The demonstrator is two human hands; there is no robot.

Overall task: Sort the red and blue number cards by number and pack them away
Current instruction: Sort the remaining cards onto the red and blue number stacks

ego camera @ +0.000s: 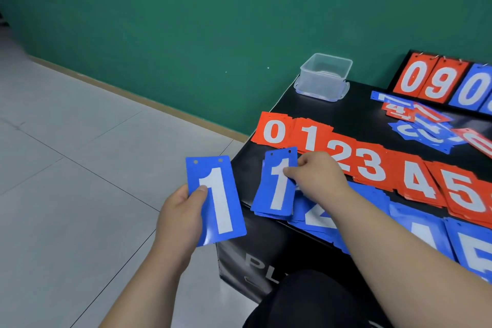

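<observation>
My left hand (181, 217) holds a blue "1" card (217, 201) upright off the left edge of the black box. My right hand (316, 176) pinches the top blue "1" card (278, 184) of a small blue stack at the box's front left corner. Red stacks run in a row behind: "0" (273, 130), "1" (311, 136), "2" (339, 152), "3" (370, 165), "4" (418, 181), "5" (463, 189). Blue stacks "2" (314, 217), "4" (423, 231) and "5" (471, 250) lie along the front, partly hidden by my right forearm.
A clear plastic container (323, 76) sits at the back left corner of the black box (266, 247). A flip scoreboard (436, 81) stands at the back right, with a loose pile of mixed cards (423, 122) before it. Grey tiled floor (80, 168) lies left.
</observation>
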